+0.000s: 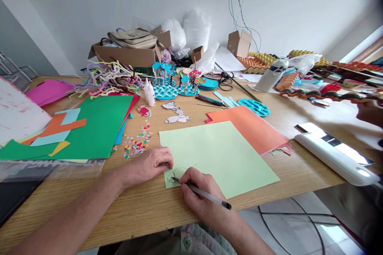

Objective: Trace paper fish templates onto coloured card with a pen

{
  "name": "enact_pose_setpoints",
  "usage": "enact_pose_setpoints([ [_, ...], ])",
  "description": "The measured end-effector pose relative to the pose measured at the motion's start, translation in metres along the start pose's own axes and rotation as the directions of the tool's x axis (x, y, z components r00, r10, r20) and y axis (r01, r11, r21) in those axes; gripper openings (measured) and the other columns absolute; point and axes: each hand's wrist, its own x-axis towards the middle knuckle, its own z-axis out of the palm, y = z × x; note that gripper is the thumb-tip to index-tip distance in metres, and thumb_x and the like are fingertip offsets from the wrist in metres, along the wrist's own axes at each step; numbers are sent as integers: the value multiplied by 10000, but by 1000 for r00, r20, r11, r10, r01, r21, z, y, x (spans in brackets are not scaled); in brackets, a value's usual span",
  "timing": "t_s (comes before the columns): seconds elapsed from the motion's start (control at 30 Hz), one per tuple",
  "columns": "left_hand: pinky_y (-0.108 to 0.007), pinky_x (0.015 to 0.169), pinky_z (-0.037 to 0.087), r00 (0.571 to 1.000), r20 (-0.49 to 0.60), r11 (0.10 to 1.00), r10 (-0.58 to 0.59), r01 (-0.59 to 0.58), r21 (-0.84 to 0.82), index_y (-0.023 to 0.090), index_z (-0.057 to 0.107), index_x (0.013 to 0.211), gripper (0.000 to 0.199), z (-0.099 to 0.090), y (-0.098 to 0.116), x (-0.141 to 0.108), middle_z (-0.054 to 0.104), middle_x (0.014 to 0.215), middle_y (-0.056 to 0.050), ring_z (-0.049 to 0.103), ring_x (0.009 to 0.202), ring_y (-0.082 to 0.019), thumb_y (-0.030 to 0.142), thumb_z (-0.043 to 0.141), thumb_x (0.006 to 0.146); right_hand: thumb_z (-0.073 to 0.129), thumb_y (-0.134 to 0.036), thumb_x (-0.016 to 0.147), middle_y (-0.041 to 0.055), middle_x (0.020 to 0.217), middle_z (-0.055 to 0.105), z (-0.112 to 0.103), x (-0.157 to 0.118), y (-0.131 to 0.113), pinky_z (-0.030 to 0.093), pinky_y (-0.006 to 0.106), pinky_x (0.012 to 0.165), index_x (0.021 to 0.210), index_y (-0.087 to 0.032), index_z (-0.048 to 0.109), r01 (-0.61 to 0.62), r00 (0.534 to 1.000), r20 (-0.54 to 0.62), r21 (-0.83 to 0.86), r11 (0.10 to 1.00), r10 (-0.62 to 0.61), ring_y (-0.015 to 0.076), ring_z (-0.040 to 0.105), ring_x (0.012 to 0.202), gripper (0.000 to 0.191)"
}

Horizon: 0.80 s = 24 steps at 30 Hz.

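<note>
A pale green sheet of paper (215, 155) lies on the table in front of me. My right hand (202, 191) grips a pen (206, 194) with a clear barrel and a black end. Its tip touches the sheet near the lower left corner, at a thin drawn outline of a fish (179, 172), partly covered by my fingers. My left hand (157, 161) rests at the sheet's left edge with fingers curled; whether anything is inside them is hidden. Cut-out paper fish (177, 118) lie beyond the sheet, with small coloured paper dots (137, 143) to the left.
Green card (98, 127) and paper strips lie left, orange sheets (248, 125) right. White glue bottles (150, 93), pipe cleaners (110, 77) and blue fish decorations (164, 87) stand behind. A white paper trimmer (332, 153) sits at right, near another person's hand (369, 113).
</note>
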Motion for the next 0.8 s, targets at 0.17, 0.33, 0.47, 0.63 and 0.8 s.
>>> enact_pose_setpoints([
  [0.17, -220, 732, 385, 1000, 1, 1000, -5, 5, 4, 176, 572, 744, 162, -1, 1, -1, 548, 810, 5, 510, 807, -132, 55, 497, 823, 422, -78, 724, -73, 543, 411, 0, 0, -1, 313, 176, 492, 739, -200, 467, -2, 1000, 11, 4, 1000, 1, 77, 380, 478, 131],
  [0.33, -220, 730, 386, 1000, 6, 1000, -13, 13, 6, 174, 572, 739, 161, -1, 2, 0, 549, 806, 5, 509, 807, -134, 50, 503, 815, 425, -85, 723, -70, 546, 419, -1, 0, -1, 316, 179, 501, 731, -199, 467, -3, 1000, 14, 5, 1000, 3, 77, 383, 478, 121],
  [0.47, -219, 733, 384, 1000, 4, 1000, -6, 6, 3, 172, 572, 742, 158, -2, 2, 0, 550, 807, 5, 509, 809, -133, 53, 502, 820, 424, -89, 726, -71, 539, 407, 0, -1, 0, 314, 183, 505, 727, -197, 464, 0, 1000, 5, 4, 1000, 0, 79, 378, 477, 115],
  [0.63, -219, 733, 383, 1000, 2, 1000, -10, 10, -1, 171, 575, 745, 156, -1, 3, -1, 552, 808, 6, 509, 811, -133, 54, 504, 820, 425, -90, 726, -72, 539, 400, 0, -1, 1, 309, 184, 502, 731, -196, 465, 4, 1000, 9, 9, 1000, -4, 78, 372, 477, 114],
  [0.8, -215, 732, 383, 1000, 3, 1000, -10, 10, -1, 169, 574, 745, 158, 0, 2, 0, 550, 809, 6, 510, 807, -129, 47, 505, 818, 424, -85, 727, -70, 544, 402, 0, -1, 1, 309, 182, 505, 734, -194, 468, -4, 1000, 10, 12, 1000, 4, 77, 375, 482, 118],
])
